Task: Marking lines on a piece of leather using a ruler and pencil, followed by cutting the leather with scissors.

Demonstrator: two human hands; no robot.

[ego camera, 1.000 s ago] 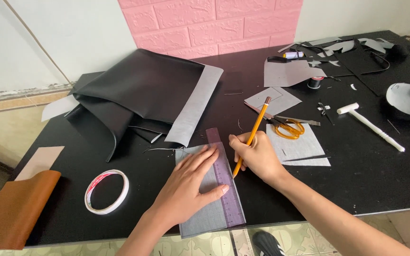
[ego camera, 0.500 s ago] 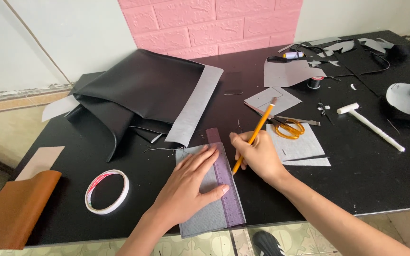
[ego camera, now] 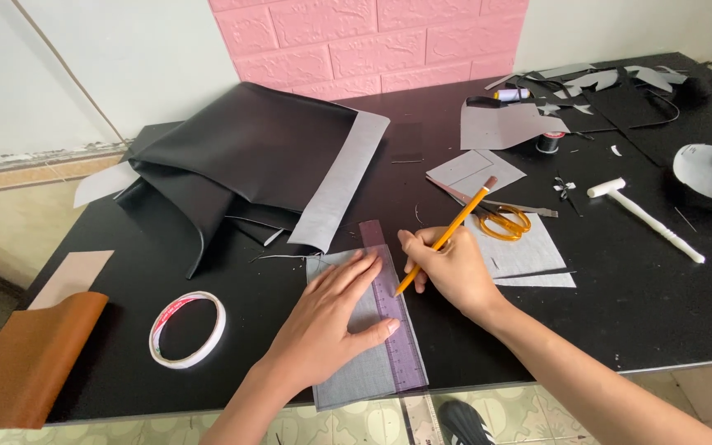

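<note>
My left hand [ego camera: 327, 325] lies flat, fingers spread, on a grey sheet [ego camera: 348, 375] and on a clear purple ruler [ego camera: 395, 330] that runs along the sheet's right edge. My right hand [ego camera: 451, 268] grips a yellow pencil [ego camera: 453, 231] with a pink eraser on top; the pencil's tip touches the sheet beside the ruler's right edge, about midway along it. Both lie near the front edge of a black table [ego camera: 620, 305].
A roll of white tape [ego camera: 187, 328] lies to the left, brown leather [ego camera: 18, 371] at the left corner. Folded black leather [ego camera: 241, 161] sits behind. Orange-handled scissors [ego camera: 504, 222], grey scraps [ego camera: 529, 255], a white hammer [ego camera: 644, 218] and a thread spool [ego camera: 549, 142] lie to the right.
My right hand has drawn the pencil a little toward me along the ruler. My left hand has stayed pressed on the ruler and sheet.
</note>
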